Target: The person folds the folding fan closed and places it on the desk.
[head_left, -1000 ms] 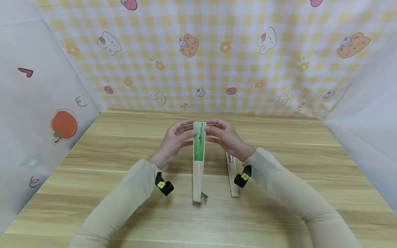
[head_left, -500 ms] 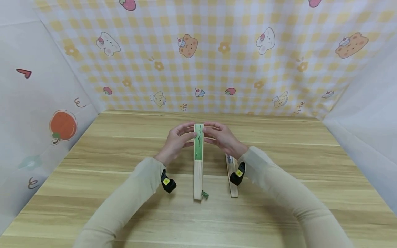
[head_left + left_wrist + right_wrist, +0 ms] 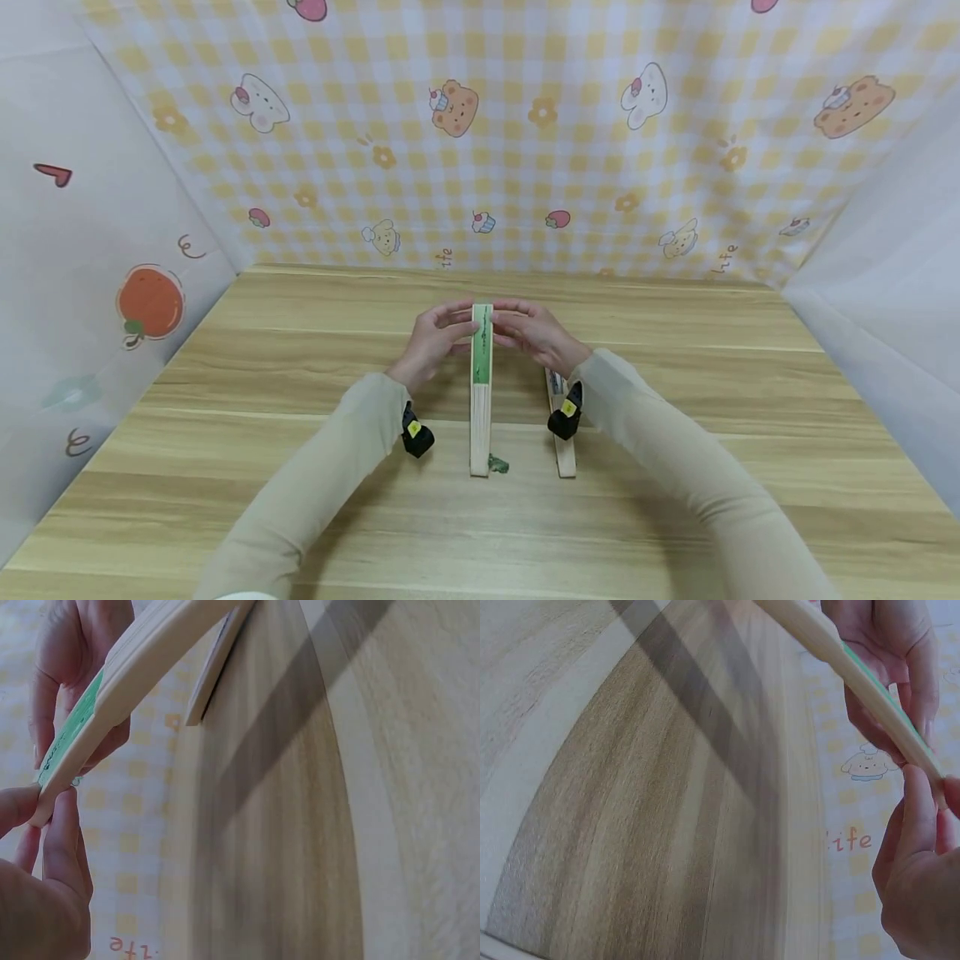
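Observation:
A folded hand fan [image 3: 481, 400] with pale wooden ribs and a green printed leaf stands tilted in the middle of the head view, its far end raised. My left hand [image 3: 433, 337] pinches the left side of that far end between thumb and fingers. From the other side my right hand [image 3: 538, 333] pinches the same end. In the left wrist view the green leaf [image 3: 71, 733] shows between both hands. A green tassel [image 3: 498, 463] lies on the table beside the fan's near end.
A second folded fan [image 3: 565, 454] with a bluish printed leaf lies on the wooden table [image 3: 675, 375], partly under my right wrist. A yellow checked cloth [image 3: 525, 167] hangs behind, with white cloth walls [image 3: 97, 250] at the sides.
The green fan's near end has shifted slightly away from me and the fan looks narrower. Both hands have come a little lower and my wrists closer together, still holding it.

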Available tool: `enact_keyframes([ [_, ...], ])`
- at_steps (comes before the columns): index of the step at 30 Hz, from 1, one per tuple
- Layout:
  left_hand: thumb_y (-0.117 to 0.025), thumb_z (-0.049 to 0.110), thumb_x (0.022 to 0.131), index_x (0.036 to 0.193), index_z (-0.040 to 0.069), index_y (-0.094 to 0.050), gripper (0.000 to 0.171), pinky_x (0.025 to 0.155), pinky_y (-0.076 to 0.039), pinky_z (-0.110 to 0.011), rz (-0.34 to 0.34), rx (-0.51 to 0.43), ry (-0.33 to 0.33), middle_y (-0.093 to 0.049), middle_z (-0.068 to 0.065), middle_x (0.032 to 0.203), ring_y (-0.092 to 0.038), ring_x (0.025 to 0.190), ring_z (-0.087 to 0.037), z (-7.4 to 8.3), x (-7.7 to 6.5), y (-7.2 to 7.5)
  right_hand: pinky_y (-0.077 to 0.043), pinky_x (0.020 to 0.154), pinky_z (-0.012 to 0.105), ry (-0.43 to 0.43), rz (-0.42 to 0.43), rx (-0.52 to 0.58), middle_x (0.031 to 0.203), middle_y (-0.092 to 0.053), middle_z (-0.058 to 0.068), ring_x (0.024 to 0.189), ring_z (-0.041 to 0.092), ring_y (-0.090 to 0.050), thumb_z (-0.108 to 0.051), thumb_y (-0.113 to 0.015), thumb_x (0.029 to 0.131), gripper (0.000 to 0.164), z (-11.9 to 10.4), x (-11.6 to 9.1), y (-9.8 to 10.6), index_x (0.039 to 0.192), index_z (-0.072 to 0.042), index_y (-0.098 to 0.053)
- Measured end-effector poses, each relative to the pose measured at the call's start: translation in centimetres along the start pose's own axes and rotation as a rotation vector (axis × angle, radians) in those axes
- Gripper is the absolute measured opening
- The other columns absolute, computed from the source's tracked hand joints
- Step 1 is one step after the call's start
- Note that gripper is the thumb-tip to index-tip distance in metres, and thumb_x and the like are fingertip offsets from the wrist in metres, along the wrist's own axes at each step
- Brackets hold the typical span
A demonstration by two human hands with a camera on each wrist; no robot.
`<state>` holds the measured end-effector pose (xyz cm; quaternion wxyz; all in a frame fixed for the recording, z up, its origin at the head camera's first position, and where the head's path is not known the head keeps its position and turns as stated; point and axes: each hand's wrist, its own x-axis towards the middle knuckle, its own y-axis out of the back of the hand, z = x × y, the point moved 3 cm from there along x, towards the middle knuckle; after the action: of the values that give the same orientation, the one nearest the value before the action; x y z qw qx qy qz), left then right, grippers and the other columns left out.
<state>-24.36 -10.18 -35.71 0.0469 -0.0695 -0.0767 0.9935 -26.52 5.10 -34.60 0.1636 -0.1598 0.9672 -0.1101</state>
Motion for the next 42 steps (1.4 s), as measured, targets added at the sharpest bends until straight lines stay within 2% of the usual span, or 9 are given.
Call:
enact_keyframes([
  [7, -0.06, 0.003, 0.083, 0.124, 0.007, -0.048, 0.043, 0.081, -0.05, -0.034, -0.004, 0.029, 0.03, -0.053, -0.012, 0.118, -0.056, 0.095, -0.02, -0.8, 0.9, 0.3, -0.05, 0.08, 0.027, -0.008, 0.007, -0.04, 0.11, -0.054, 0.015, 0.078, 0.014, -0.061, 0.001, -0.05, 0.088, 0.035, 0.4, 0.7, 0.1, 0.123, 0.005, -0.046],
  [14, -0.059, 0.002, 0.083, 0.122, 0.007, -0.049, 0.04, 0.077, -0.052, -0.03, 0.004, 0.025, 0.087, -0.054, -0.012, 0.117, -0.057, 0.095, -0.022, -1.4, 1.7, 0.4, -0.049, 0.081, 0.028, -0.035, 0.054, -0.064, 0.11, -0.055, 0.017, 0.076, 0.014, -0.062, 0.003, -0.051, 0.087, 0.034, 1.1, 1.5, 0.4, 0.121, 0.006, -0.048],
  [19, -0.058, 0.0, 0.084, 0.124, 0.005, -0.047, 0.042, 0.08, -0.05, -0.032, -0.02, 0.023, 0.129, -0.052, -0.015, 0.119, -0.056, 0.098, -0.023, -1.8, 1.9, 0.5, -0.048, 0.085, 0.031, -0.065, 0.072, -0.116, 0.107, -0.057, 0.015, 0.077, 0.014, -0.06, 0.001, -0.053, 0.087, 0.034, 1.6, 1.8, 0.7, 0.12, 0.005, -0.048],
  [25, -0.058, 0.001, 0.084, 0.123, 0.005, -0.048, 0.041, 0.079, -0.051, -0.033, -0.022, 0.052, 0.143, -0.054, -0.015, 0.118, -0.058, 0.094, -0.023, -2.1, 2.2, 0.7, -0.047, 0.086, 0.031, -0.075, 0.087, -0.138, 0.113, -0.054, 0.018, 0.078, 0.013, -0.059, 0.0, -0.052, 0.087, 0.035, 1.9, 2.2, 1.0, 0.121, 0.005, -0.047],
  [33, -0.055, -0.002, 0.085, 0.124, 0.004, -0.046, 0.04, 0.076, -0.052, -0.031, -0.037, 0.064, 0.19, -0.053, -0.015, 0.118, -0.057, 0.094, -0.022, -2.6, 2.5, 0.9, -0.05, 0.081, 0.029, -0.108, 0.1, -0.173, 0.103, -0.057, 0.014, 0.074, 0.013, -0.059, 0.005, -0.053, 0.085, 0.035, 2.2, 2.3, 0.9, 0.12, 0.004, -0.049],
  [42, -0.054, -0.005, 0.085, 0.125, 0.003, -0.046, 0.042, 0.077, -0.051, -0.03, -0.044, 0.073, 0.229, -0.052, -0.015, 0.118, -0.057, 0.094, -0.022, -2.8, 2.7, 1.0, -0.049, 0.082, 0.029, -0.143, 0.109, -0.209, 0.115, -0.053, 0.017, 0.081, 0.015, -0.058, 0.001, -0.052, 0.087, 0.035, 2.6, 2.5, 1.0, 0.122, 0.001, -0.047],
])
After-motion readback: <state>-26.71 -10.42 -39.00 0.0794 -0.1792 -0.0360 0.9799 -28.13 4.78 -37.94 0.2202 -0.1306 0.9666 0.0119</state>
